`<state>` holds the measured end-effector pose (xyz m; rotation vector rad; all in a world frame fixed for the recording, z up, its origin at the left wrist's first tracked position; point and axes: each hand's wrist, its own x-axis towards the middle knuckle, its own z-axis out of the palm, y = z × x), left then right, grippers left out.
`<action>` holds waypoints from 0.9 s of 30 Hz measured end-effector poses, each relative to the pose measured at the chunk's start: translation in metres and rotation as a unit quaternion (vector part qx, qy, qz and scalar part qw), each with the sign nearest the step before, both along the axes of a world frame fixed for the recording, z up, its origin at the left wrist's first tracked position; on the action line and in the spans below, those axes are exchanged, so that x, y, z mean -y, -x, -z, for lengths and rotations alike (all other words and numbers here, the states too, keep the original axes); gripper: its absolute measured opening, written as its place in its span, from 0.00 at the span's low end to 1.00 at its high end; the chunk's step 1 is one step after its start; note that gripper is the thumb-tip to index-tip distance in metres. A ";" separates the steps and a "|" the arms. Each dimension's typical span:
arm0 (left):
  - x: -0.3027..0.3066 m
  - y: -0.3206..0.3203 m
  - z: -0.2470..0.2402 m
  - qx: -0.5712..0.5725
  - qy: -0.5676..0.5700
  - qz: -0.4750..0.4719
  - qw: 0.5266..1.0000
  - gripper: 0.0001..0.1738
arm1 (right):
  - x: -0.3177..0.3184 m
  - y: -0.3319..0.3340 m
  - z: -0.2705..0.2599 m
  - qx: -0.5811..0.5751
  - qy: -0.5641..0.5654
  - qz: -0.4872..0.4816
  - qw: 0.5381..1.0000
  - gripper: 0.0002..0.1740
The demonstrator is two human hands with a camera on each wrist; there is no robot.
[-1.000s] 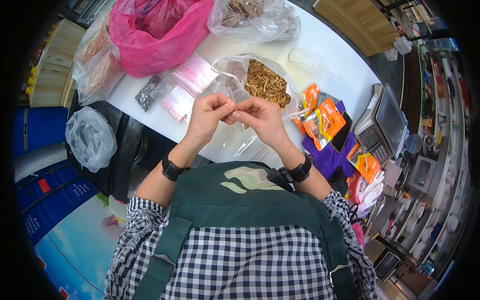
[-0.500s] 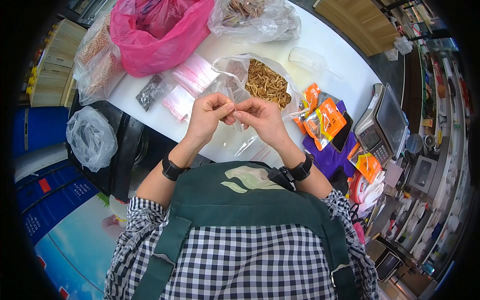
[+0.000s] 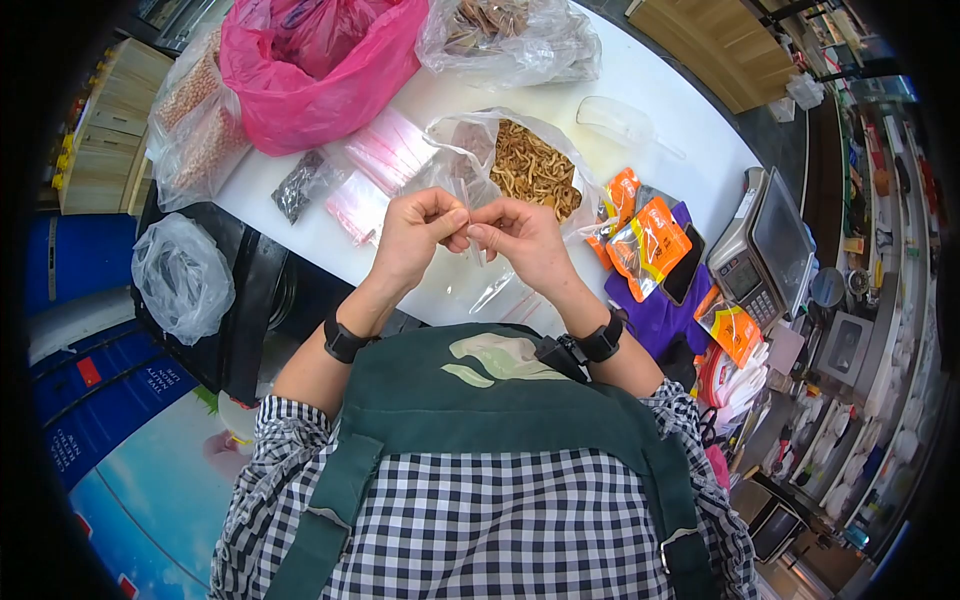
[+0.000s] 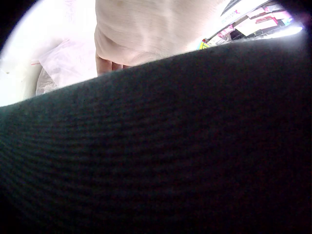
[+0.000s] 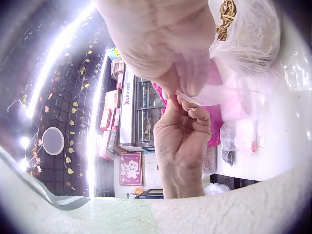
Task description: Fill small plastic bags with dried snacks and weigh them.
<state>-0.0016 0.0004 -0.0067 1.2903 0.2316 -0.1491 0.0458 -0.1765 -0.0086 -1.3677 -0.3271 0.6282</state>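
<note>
Between both hands is a small clear plastic bag (image 5: pixel 210 99), seen nearly edge-on in the head view. My left hand (image 3: pixel 412 238) pinches its edge with thumb and forefinger. Right beside it, my right hand (image 3: pixel 527 240) pinches the same edge, the two thumbs almost meeting. Just beyond them an open plastic bag (image 3: pixel 470 135) holds brown dried strips (image 3: pixel 530 165). Dark apron cloth covers most of the left wrist view, hiding the left fingertips there.
Flat clear bags with pink edges (image 3: pixel 388 150) lie left of the hands, near a packet of dark bits (image 3: pixel 297 188). A pink bag (image 3: pixel 310 100) stands behind. Orange packets (image 3: pixel 648 245), a phone (image 3: pixel 684 270) and a scale (image 3: pixel 750 265) are at right; a clear scoop (image 3: pixel 615 118) lies farther back.
The hands stay in nearly the same place, still pinching the bag's edge. The clear bag tilts slightly between the fingers.
</note>
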 end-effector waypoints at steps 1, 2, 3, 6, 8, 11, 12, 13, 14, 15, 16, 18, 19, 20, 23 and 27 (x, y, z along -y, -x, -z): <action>0.000 0.000 0.000 0.001 -0.005 0.002 1.000 0.06 | 0.000 0.000 0.000 0.000 0.003 0.001 1.000 0.08; 0.000 0.000 -0.001 0.001 -0.010 0.004 1.000 0.06 | 0.000 0.000 0.000 0.000 0.007 0.001 1.000 0.08; 0.000 0.000 -0.002 0.001 -0.010 0.004 1.000 0.06 | -0.001 0.000 0.000 0.000 0.007 0.001 1.000 0.08; 0.001 0.000 -0.003 0.009 -0.007 0.008 1.000 0.07 | -0.001 0.001 -0.002 0.003 0.005 0.005 1.000 0.08; 0.002 0.002 0.000 0.005 -0.021 0.010 1.000 0.08 | -0.002 0.003 -0.003 -0.019 0.006 0.010 1.000 0.09; 0.003 0.003 0.002 0.014 -0.059 0.015 0.998 0.10 | -0.001 0.005 0.006 -0.020 0.046 0.006 0.999 0.09; 0.002 0.003 0.009 0.016 -0.057 0.013 0.998 0.10 | -0.001 0.002 0.008 -0.016 0.053 0.008 0.998 0.09; 0.003 -0.002 0.008 0.008 -0.069 0.006 0.998 0.09 | -0.001 -0.002 0.006 -0.008 0.076 0.016 0.997 0.09; 0.005 -0.004 0.008 0.023 -0.066 -0.002 0.998 0.08 | -0.002 -0.004 0.003 -0.007 0.098 0.024 0.995 0.09; 0.005 -0.011 0.007 0.049 -0.064 0.001 0.997 0.08 | -0.004 -0.009 -0.001 0.018 0.100 0.032 0.994 0.09; 0.004 -0.012 0.007 0.072 -0.166 0.008 0.983 0.07 | -0.006 -0.008 -0.005 0.118 0.158 0.065 0.978 0.09; 0.004 -0.012 0.004 0.093 -0.267 0.015 0.959 0.06 | -0.010 -0.004 -0.008 0.212 0.216 0.101 0.948 0.10; 0.005 -0.012 0.004 0.085 -0.248 0.000 0.965 0.06 | -0.013 -0.004 -0.007 0.247 0.205 0.108 0.941 0.10; 0.005 -0.014 0.003 0.077 -0.230 -0.017 0.970 0.05 | -0.013 -0.005 -0.006 0.282 0.194 0.114 0.932 0.11; 0.007 -0.012 0.000 0.059 -0.190 -0.016 0.980 0.06 | -0.014 -0.001 -0.016 0.230 0.180 0.078 0.953 0.08; 0.007 -0.012 -0.001 0.044 -0.107 -0.034 0.993 0.07 | -0.012 -0.001 -0.019 0.161 0.099 0.082 0.978 0.07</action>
